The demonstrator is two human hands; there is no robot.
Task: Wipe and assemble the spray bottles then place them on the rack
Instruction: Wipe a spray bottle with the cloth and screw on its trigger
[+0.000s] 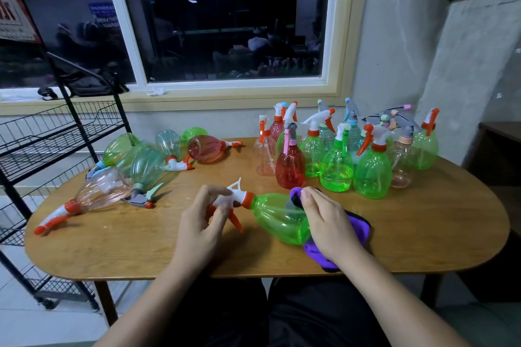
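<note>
Wooden counter [141,248] under a dark window; green bottle [279,220] lies on its side near your edge. Your left hand [203,222] pinches its trigger head [231,200], fingers curled round it. Your right hand [324,222] grips the purple cloth [355,231] against its belly. Upright bottles [338,160] stand behind it, rack [56,135] far left of it. Looks empty, light, thin-walled, slick, probably dents: hold at the neck, not the belly.

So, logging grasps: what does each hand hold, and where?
The left hand pinches the green bottle by its white spray head; right hand holds the purple cloth against the bottle.
</note>
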